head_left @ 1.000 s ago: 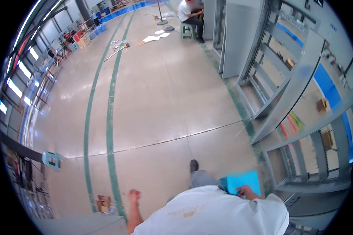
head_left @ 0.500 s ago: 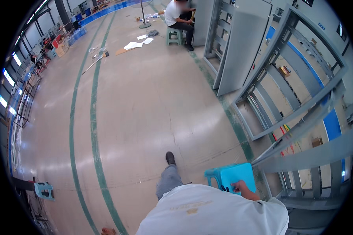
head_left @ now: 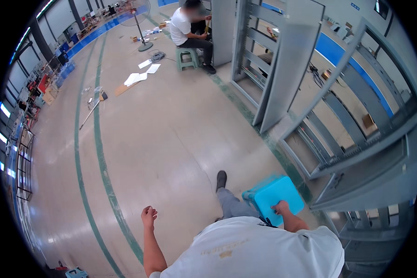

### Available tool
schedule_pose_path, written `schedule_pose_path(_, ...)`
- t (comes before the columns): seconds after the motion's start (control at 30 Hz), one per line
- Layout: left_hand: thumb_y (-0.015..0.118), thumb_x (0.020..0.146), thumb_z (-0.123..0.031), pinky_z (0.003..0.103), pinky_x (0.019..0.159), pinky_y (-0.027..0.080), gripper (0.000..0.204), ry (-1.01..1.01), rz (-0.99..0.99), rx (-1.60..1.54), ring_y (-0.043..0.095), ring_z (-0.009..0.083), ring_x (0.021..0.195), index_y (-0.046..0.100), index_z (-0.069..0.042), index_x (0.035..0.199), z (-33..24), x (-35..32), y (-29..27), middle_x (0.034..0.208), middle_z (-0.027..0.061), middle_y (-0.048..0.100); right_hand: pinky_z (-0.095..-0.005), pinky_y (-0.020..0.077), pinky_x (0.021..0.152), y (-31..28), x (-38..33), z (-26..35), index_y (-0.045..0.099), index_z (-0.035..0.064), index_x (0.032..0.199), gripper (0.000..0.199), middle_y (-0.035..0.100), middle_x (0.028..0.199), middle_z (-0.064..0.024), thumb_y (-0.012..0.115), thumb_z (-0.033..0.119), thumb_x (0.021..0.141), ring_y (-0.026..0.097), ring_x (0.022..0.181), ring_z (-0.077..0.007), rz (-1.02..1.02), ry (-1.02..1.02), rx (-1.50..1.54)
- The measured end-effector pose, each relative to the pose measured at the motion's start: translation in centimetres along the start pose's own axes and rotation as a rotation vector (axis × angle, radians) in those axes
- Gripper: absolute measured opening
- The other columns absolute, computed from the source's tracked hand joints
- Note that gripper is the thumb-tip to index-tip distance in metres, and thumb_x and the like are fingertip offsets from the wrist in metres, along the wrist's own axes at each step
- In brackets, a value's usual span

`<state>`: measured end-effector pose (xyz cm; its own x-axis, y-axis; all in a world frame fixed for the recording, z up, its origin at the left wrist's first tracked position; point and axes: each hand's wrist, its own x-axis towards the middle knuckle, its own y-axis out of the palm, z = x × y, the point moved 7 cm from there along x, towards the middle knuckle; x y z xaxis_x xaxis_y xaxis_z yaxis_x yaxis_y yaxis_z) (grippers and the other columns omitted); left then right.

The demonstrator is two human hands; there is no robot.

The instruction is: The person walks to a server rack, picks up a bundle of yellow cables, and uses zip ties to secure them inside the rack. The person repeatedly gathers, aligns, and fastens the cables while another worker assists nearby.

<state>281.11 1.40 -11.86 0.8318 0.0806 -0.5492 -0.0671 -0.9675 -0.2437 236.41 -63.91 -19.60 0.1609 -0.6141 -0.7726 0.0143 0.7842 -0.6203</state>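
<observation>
**Right hand on a turquoise stool beside the open cabinet frames**

While the person's right hand (head_left: 281, 207) rests on the near edge of a turquoise plastic stool (head_left: 275, 194), its fingers lie curled over the seat's rim, closed on it rather than spread flat. That stool stands on the polished concrete floor (head_left: 162, 139), just beside the person's right leg and close to the base of a row of grey metal cabinet frames (head_left: 352, 134) that runs along the right side. Its seat is square with rounded corners and tilts slightly toward the frames.

Well apart from the stool, the left hand (head_left: 148, 217) hangs free over the floor, empty, fingers loosely curled with the thumb apart from them, touching nothing. A green painted line (head_left: 90, 185) passes along the floor to its left.

One dark shoe (head_left: 221, 180) points forward, between the two hands, with the grey trouser leg behind it. The person's white shirt fills the lower edge.

Farther off, at the top, another person in a white shirt sits on a small green stool (head_left: 186, 58) facing an open cabinet. Loose white papers (head_left: 141, 76), a coil of cable and a long-handled broom (head_left: 92, 109) lie scattered on the floor to that person's left, near a pedestal fan (head_left: 141, 28).
</observation>
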Motion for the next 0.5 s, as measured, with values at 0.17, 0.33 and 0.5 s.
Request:
schedule_pose_path(0.17,0.06,0.101,-0.027,0.031,0.055,0.054,0.03,-0.155,0.025,0.048,0.068,0.018,0.073,0.064,-0.002,0.117,1.9,5.3,4.7,0.089,0.0095,0.07,-0.0379,0.0598,0.056,0.2,8.5,13.4,0.074,-0.0034,0.085,0.041,0.074,0.074,-0.0142,0.086,0.035,0.079,0.071,0.058,-0.0227,0.074,-0.016,0.033)
schedule_pose_path(0.33,0.057,0.1,-0.028,0.033,0.056,0.054,0.027,-0.459,0.199,0.223,0.067,0.0184,0.07,0.068,-0.005,0.108,3.7,4.9,9.6,0.085,0.0089,0.07,-0.0375,0.059,0.053,-4.3,17.8,29.2,0.074,-0.0028,0.081,0.04,0.073,0.071,-0.0145,0.085,0.036,0.081,0.07,0.056,-0.0219,0.185,-0.024,0.03)
schedule_pose_path(0.5,0.058,0.1,-0.029,0.034,0.059,0.054,0.026,-0.484,0.124,0.178,0.067,0.0184,0.072,0.067,-0.006,0.107,-3.8,13.9,13.0,0.087,0.0086,0.07,-0.0371,0.0607,0.055,-11.6,20.3,45.3,0.074,-0.0042,0.088,0.045,0.073,0.075,-0.016,0.087,0.038,0.08,0.071,0.06,-0.0239,0.134,0.005,0.064)
